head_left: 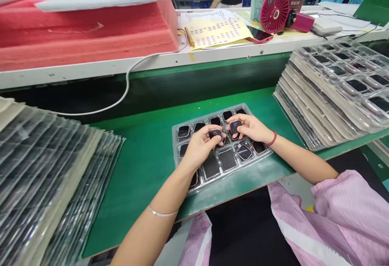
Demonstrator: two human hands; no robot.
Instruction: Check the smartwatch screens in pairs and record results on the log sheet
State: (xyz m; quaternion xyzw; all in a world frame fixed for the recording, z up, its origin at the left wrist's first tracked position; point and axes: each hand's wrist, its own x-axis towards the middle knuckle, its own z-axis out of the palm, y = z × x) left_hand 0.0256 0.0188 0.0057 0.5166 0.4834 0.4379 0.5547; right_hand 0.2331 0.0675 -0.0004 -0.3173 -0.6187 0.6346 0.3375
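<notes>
A clear plastic tray [227,159] lies on the green work surface, with square dark-screened watch cases in several of its compartments. Over its middle, my left hand [202,142] is closed on one watch case [215,133], thumb on its lower edge. My right hand [249,127] pinches another watch case [235,126] just to the right, above the tray's back right part. Both screens face up toward me. Two front compartments show bare dark bottoms, and beside them one watch case [244,152] sits turned at an angle.
Stacked clear trays [54,177] fill the left side. At the right leans another stack [319,96], its top tray holding watch cases. Behind, a white shelf [219,51] carries red foam [91,31], papers, a phone [259,34] and a pink fan [275,11]. A white cable hangs down.
</notes>
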